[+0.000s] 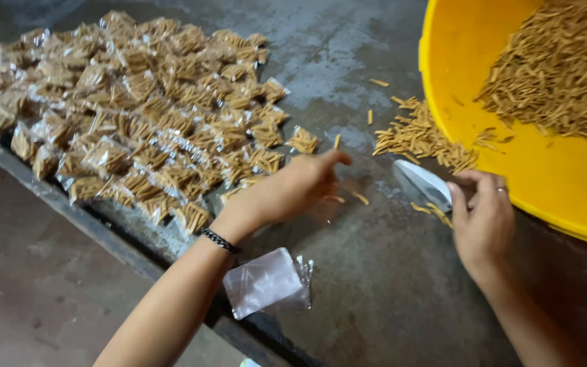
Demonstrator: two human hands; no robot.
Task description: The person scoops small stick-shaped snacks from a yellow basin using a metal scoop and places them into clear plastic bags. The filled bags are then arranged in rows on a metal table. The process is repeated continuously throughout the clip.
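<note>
fingers, left hand [293,190]: stretching out flat at frame centre, released, gripping nothing, tips hovering just beside one small filled packet [303,141]
fingers, right hand [484,221]: pinching a clear bag [424,182] at centre right, mouth facing the loose sticks [419,136]
tub: yellow tub [484,102] tilting at upper right, snack sticks spilling onto the bench [375,285]
packets: pile of filled packets [130,102] lying upper left
spare bags: stack of empty bags [266,282] sitting at lower centre
</note>
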